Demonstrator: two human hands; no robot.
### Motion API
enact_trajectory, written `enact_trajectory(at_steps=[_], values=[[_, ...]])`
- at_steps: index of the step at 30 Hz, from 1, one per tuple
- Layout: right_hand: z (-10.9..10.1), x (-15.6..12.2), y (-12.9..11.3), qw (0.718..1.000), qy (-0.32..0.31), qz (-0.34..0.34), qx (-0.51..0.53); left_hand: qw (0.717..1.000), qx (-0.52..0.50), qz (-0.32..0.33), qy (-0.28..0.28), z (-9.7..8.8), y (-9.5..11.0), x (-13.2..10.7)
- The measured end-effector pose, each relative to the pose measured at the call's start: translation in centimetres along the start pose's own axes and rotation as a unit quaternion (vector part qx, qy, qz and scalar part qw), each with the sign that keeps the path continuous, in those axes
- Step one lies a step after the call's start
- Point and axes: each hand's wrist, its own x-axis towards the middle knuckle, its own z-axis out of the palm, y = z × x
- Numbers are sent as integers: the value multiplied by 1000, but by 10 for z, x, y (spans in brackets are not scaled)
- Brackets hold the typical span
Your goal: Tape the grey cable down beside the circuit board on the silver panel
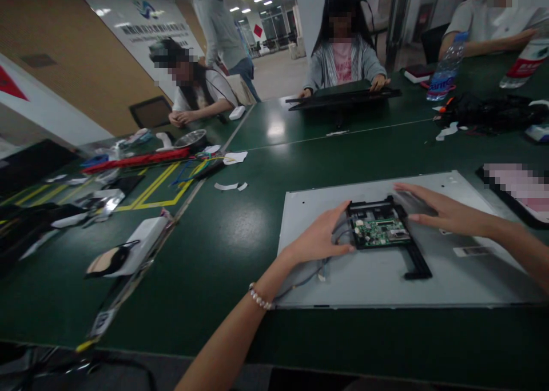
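A large light-grey metal panel (386, 288) lies flat on the table in front of me. On it rests a black plastic bracket (418, 262) carrying a green circuit board (380, 232). My left hand (319, 231) is at the bracket's left edge, thumb and fingers spread apart, fingertips touching or very close to its corners. To the right of the bracket, my right hand (446, 211) hovers with thumb and fingers apart and nothing visible between them. Thin cables (300, 282) run from under my left hand across the panel. A white label (472, 251) sits on the panel's right part.
A phone-like pink-screened device (521, 194) lies right of the panel. Bottles (448, 68) and a black bundle (493, 114) stand farther back. Across the table a person holds a dark flat panel (343, 98). Left are a white box (143, 242), wires and paper scraps (229, 186).
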Motion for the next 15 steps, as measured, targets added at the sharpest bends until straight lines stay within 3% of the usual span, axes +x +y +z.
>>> enact_trajectory(at_steps=[5, 15], values=[[-1, 0, 14, 1000, 1, 21, -23, 1000, 8, 4, -12, -5, -2, -2], [6, 3, -3, 1000, 9, 8, -11, 999, 1, -10, -31, -17, -13, -10]])
